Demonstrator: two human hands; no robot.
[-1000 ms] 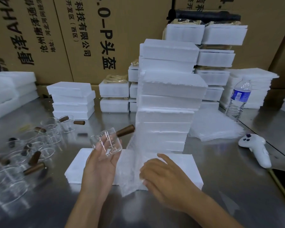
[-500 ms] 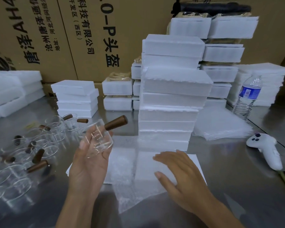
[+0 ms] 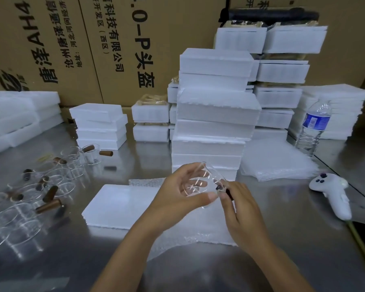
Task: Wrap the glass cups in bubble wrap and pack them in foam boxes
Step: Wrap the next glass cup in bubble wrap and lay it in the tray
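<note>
My left hand (image 3: 178, 193) holds a clear glass cup (image 3: 200, 183) tilted on its side above the table's middle. My right hand (image 3: 239, 209) grips the cup's dark wooden handle, which is almost hidden under the fingers. Below both hands a sheet of bubble wrap (image 3: 188, 239) lies across a flat white foam box (image 3: 118, 205). Several more glass cups with brown handles (image 3: 36, 186) stand on the left of the metal table. A tall stack of foam boxes (image 3: 215, 114) rises right behind the hands.
A pile of bubble wrap sheets (image 3: 276, 161) lies right of the stack, with a water bottle (image 3: 313, 127) beyond it. A white controller (image 3: 333, 194) rests at the table's right edge. More foam boxes (image 3: 99, 125) and cardboard cartons (image 3: 114, 45) line the back.
My left hand carried the cup from the left to the middle and turned it over. My right hand left the bubble wrap and took hold of the cup's handle.
</note>
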